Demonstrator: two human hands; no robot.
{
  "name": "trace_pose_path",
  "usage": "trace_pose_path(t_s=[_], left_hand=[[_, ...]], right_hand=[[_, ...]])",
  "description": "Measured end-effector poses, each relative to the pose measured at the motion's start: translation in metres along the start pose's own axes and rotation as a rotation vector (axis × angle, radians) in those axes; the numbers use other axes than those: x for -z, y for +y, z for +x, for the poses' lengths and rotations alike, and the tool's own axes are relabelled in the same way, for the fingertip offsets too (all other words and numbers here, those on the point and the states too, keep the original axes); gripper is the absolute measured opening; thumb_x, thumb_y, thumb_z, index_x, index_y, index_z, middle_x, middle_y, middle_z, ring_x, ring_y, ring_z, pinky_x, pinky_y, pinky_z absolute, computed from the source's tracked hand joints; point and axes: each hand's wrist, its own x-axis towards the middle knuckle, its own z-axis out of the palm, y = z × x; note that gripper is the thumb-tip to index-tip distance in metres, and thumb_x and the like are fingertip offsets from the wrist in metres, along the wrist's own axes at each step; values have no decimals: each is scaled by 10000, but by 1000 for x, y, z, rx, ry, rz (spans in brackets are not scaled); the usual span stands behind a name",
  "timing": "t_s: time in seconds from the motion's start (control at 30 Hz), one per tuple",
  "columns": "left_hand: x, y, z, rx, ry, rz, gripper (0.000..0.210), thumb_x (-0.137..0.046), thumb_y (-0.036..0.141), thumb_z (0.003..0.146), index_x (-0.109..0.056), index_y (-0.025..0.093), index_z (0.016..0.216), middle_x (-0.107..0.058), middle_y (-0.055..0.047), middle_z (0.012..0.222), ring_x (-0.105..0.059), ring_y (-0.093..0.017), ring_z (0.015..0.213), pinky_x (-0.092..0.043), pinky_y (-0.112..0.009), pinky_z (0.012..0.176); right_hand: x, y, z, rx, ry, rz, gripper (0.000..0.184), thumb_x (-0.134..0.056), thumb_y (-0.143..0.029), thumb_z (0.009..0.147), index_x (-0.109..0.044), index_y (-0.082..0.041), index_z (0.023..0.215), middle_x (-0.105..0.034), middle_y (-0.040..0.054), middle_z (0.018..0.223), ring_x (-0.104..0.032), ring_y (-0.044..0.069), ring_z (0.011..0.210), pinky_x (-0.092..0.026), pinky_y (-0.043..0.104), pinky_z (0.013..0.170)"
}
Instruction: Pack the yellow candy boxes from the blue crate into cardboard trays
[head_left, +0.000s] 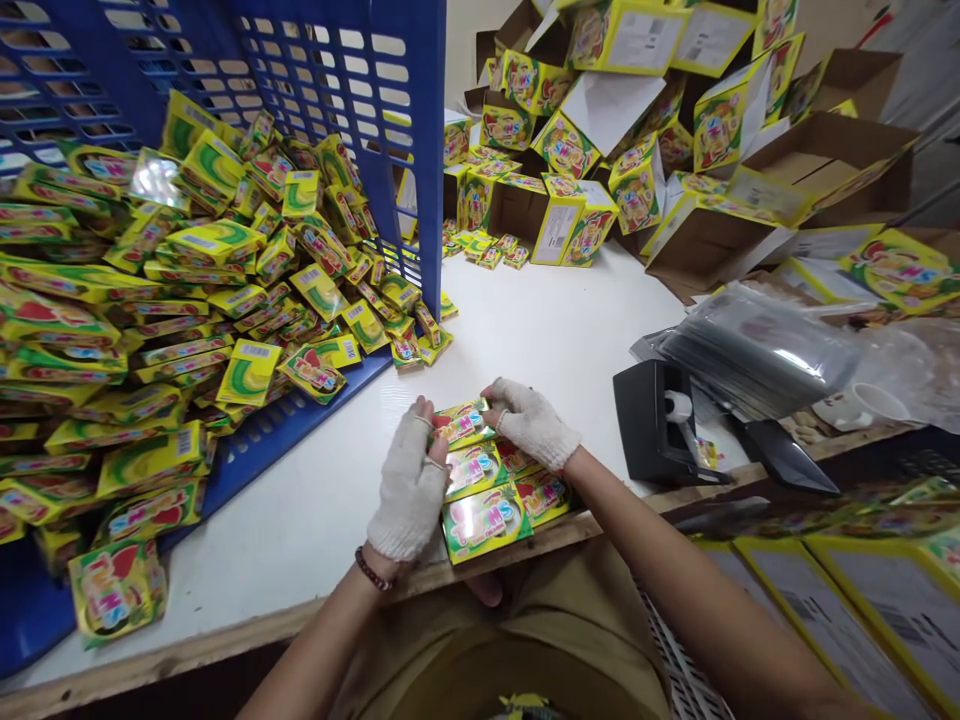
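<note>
Lower center: small yellow-green candy boxes (484, 518) laid in a block at the table's (300, 535) near edge. Left hand (409, 487), white fingerless glove, forearm rising from bottom left, lies along the block's left side, fingers together, extended up-frame, thumb toward the boxes. Right hand (534, 425), same glove, forearm slanting in from lower right, palm down over the block's upper right, fingers slightly bent, tips at the top box. Can't tell if either grips. Blue crate (424, 130) upper left.
</note>
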Motion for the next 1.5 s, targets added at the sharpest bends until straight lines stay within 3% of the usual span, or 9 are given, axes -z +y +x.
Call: trace_pose_path(t_s=[0.13,0.27,0.53,0.67,0.87,1.0,1.13,1.3,1.5], left_hand=[[-8,-8,-16,-55,-50,5,514,-498,426,917,-523,195,1375,-384,-95,1542,-228,-288,1476,-184,-515,1226],[-16,-6,-28,253,62,-308,702,-453,550,924,-262,245,1528,-221,-46,1615,-231,-260,1477,-233,-413,1224],[-30,-1,-19,429,-44,-759,781,-389,699,880,-245,284,1526,-399,-51,1539,-449,-246,1364,-421,-382,1114],[9,-23,21,225,-121,-265,642,-437,587,894,-470,189,1398,-460,-130,1484,-421,-287,1377,-310,-476,1171],[100,-42,120,68,174,908,571,-642,205,715,-534,130,1270,-342,-249,1507,-235,-444,1424,-197,-644,1113],[122,-41,129,118,70,851,305,-577,254,753,-603,115,1024,-604,-238,1099,-508,-430,1168,-357,-586,966],[102,-26,92,110,-45,678,199,-522,329,814,-614,168,887,-656,-100,917,-615,-260,892,-475,-380,803],[78,12,60,-25,-332,152,354,-473,463,894,-645,195,1049,-699,-32,1012,-631,-183,893,-503,-292,796],[134,-22,109,-33,176,794,443,-559,406,804,-604,135,1152,-582,-177,1237,-499,-336,1210,-394,-458,1036]], right_hand=[[-18,8,-8,165,125,-169,251,-534,-261,832,-643,-162,1034,-637,81,1007,-581,210,982,-471,355,914],[-28,10,-27,161,150,-109,491,-425,-359,928,-482,-152,1369,-555,147,1309,-539,239,1201,-432,402,1050],[-56,15,-40,249,228,-237,604,-354,-417,964,-319,-137,1497,-437,170,1419,-363,275,1391,-340,477,1156],[-59,24,-37,308,259,-375,614,-397,-416,949,-351,-112,1480,-451,197,1397,-357,308,1393,-350,527,1141],[-60,26,-36,225,320,-278,577,-358,-380,961,-343,-119,1476,-514,184,1357,-477,273,1323,-432,480,1095],[-53,18,-39,263,421,-255,578,-417,-369,953,-340,-135,1476,-520,177,1363,-501,272,1305,-455,476,1076],[-44,-4,-36,504,500,-264,577,-506,-302,923,-357,-176,1466,-460,160,1444,-424,265,1374,-399,470,1128],[-51,-42,-11,517,154,-74,493,-574,-300,860,-513,-174,1332,-587,130,1299,-530,266,1262,-440,450,1076],[-57,-47,-7,267,17,95,416,-501,-277,877,-575,-182,1276,-683,66,1110,-639,200,1010,-509,364,929]])
